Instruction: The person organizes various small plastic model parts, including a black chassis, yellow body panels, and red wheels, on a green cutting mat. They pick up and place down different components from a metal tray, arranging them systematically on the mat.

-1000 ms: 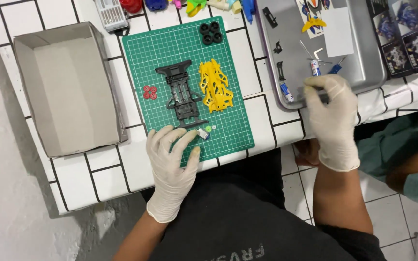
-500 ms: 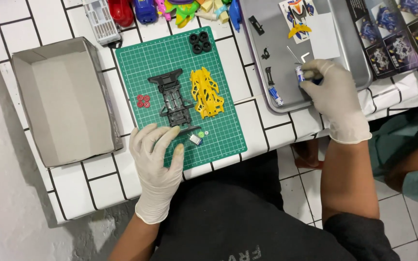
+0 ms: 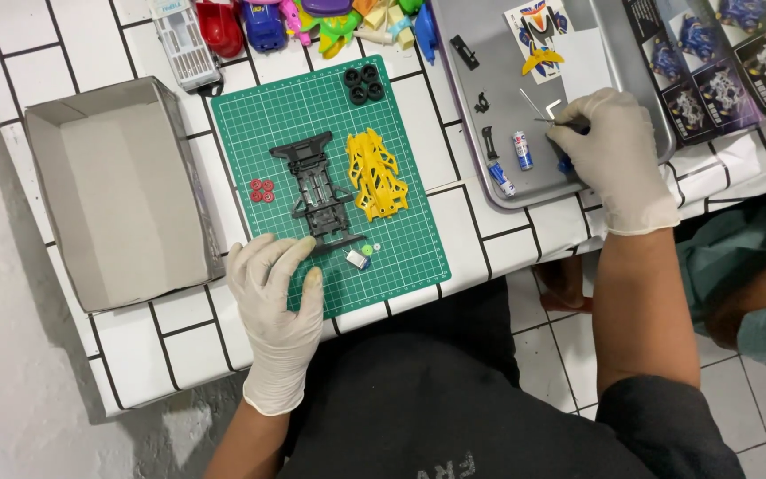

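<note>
My left hand [image 3: 277, 284], in a white glove, rests flat on the near part of the green cutting mat [image 3: 405, 146], its fingers touching the near end of a black toy car chassis [image 3: 316, 188]. A yellow car part [image 3: 376, 173] lies right of the chassis. Small red rollers [image 3: 261, 190], a small silver motor [image 3: 357, 258] and black tyres [image 3: 363, 83] also lie on the mat. My gloved right hand [image 3: 613, 155] is over the metal tray [image 3: 489, 40], pinching a thin metal tool [image 3: 544, 115].
An open grey cardboard box [image 3: 117, 191] stands left of the mat. The tray holds a sticker sheet [image 3: 538, 35], small black parts and a small cylinder [image 3: 521, 149]. Colourful toy cars [image 3: 268, 19] line the far edge. Printed leaflets [image 3: 720, 58] lie at the right.
My right hand moved further onto the tray and took hold of the thin metal tool. My left hand stayed on the mat by the chassis. The view shifted slightly.
</note>
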